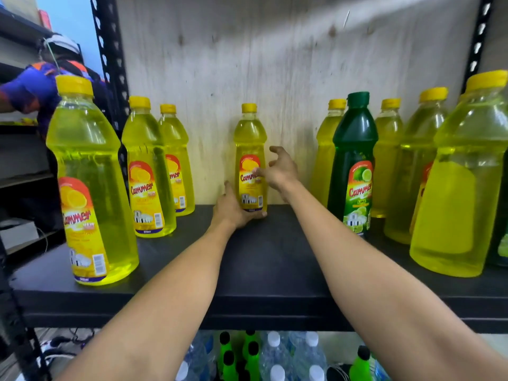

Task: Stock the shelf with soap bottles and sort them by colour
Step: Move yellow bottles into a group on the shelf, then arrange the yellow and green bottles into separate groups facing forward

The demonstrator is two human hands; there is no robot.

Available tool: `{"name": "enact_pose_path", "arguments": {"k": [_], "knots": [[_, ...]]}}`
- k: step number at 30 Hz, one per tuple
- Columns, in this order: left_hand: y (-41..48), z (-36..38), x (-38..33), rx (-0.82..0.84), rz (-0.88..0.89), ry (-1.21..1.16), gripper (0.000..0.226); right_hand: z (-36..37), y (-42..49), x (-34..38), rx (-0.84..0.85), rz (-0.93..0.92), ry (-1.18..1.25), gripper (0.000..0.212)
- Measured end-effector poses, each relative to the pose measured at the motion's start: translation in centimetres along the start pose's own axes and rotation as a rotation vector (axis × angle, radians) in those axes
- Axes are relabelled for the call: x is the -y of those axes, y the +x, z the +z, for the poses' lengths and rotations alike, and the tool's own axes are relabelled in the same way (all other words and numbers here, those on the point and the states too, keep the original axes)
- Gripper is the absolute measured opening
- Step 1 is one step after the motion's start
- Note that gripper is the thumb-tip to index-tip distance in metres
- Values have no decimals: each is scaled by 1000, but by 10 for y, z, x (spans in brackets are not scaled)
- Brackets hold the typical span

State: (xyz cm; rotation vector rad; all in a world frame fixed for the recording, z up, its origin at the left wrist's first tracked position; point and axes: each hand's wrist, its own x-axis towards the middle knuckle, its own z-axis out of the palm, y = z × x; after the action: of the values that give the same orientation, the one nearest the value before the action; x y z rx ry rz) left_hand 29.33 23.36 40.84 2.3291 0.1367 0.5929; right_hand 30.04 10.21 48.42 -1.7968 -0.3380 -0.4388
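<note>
A lone yellow bottle point(250, 160) stands upright at the shelf's point(275, 259) back edge, mid-span. The left hand point(236, 210) cups its base to steady it; the right hand point(277, 171) rests open-fingered against its label, likely squaring it forward. A green bottle point(353, 166) among yellows awaits sorting.

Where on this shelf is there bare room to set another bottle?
Bare shelf lies in front of the middle bottle and on both sides of it, between the left yellow trio and the green bottle. The right end is crowded. Both hands are at the middle bottle.
</note>
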Motion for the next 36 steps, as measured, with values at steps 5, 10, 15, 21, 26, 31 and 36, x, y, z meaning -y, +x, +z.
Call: {"name": "enact_pose_path", "arguments": {"k": [5, 10, 15, 21, 26, 31, 36], "knots": [[-32, -13, -10, -166, 101, 3, 124, -52, -83, 39, 61, -126, 1, 66], [-108, -13, -66, -192, 476, -158, 59, -140, -172, 53, -80, -252, -122, 38], [-184, 32, -128, 161, 493, -373, 40, -221, -191, 59, -642, -272, -349, 48], [-208, 80, -186, 326, 347, -396, 70, -262, -167, 59, -660, -114, -475, 84], [-208, 105, -209, 322, 224, -368, 75, -267, -148, 55, -599, -70, -517, 96], [-204, 111, -215, 321, 216, -384, 76, -264, -142, 46, -601, -97, -537, 88], [-207, 95, -200, 297, 282, -368, 73, -255, -153, 54, -624, -176, -504, 87]]}}
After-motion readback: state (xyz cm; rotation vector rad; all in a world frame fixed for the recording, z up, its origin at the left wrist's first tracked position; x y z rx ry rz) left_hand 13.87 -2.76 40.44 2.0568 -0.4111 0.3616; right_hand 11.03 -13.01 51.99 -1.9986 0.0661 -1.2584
